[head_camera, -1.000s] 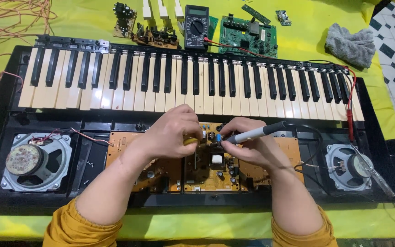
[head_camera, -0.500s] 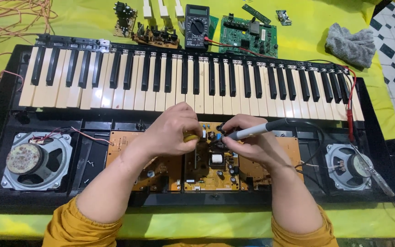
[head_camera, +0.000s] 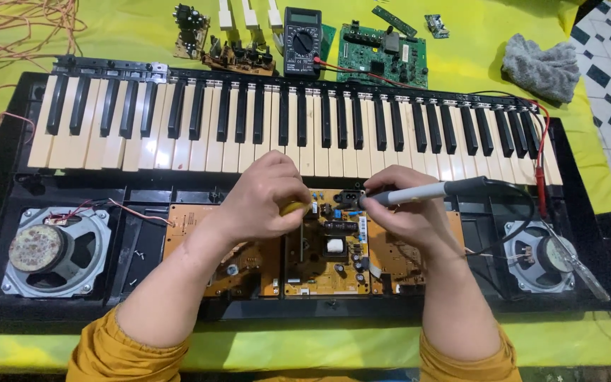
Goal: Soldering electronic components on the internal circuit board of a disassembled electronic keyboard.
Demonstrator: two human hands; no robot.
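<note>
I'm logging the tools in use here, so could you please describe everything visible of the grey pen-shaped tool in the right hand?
The grey pen-shaped tool has a slim, pale grey barrel, seemingly plastic, that darkens to a black rear end with a black cable looping off to the right. It lies almost level, tip pointing left over the tan circuit board inside the opened keyboard. The right hand grips it near the front, so the tip is largely hidden. The left hand sits just left of the tip.

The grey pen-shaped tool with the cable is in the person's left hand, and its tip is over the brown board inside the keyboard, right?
Not quite. The head view shows the grey pen-shaped tool in the right hand, not the left. The left hand pinches something small and yellow. The rest is right: the tool's tip is over the brown board inside the keyboard.
</note>
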